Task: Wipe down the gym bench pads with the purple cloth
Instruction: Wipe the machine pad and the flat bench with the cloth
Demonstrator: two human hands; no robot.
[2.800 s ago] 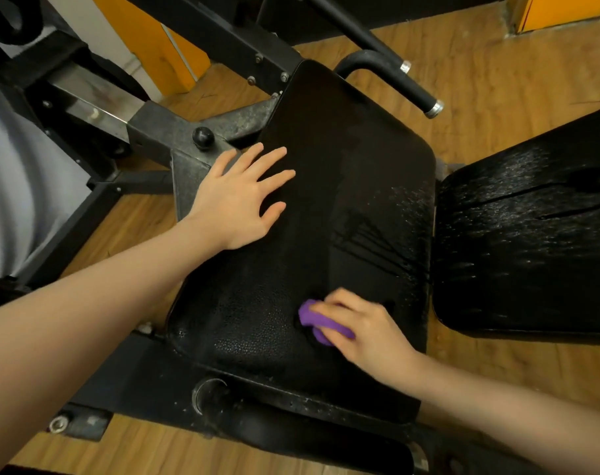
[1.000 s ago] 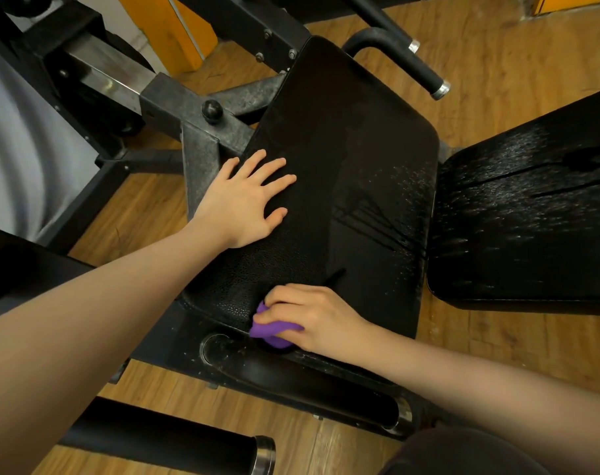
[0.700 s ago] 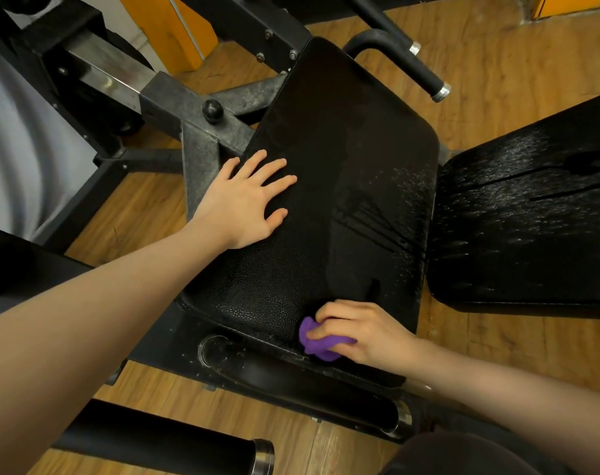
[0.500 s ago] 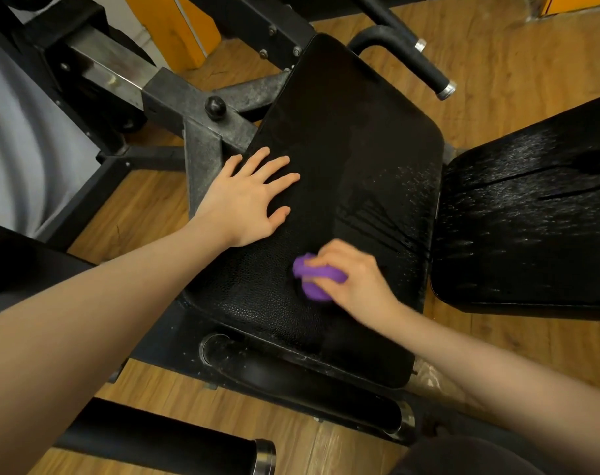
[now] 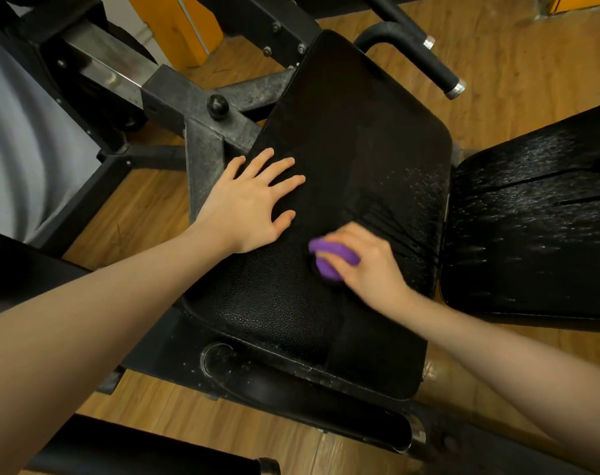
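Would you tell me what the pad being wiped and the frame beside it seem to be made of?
Pad: likely black vinyl or faux leather, pebbled grain with a wet sheen. Frame: apparently painted steel, the finish worn and mottled grey.

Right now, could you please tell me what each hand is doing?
Left hand: open, fingers spread flat on the seat pad.
Right hand: closed around the purple cloth, pressing it on the pad.
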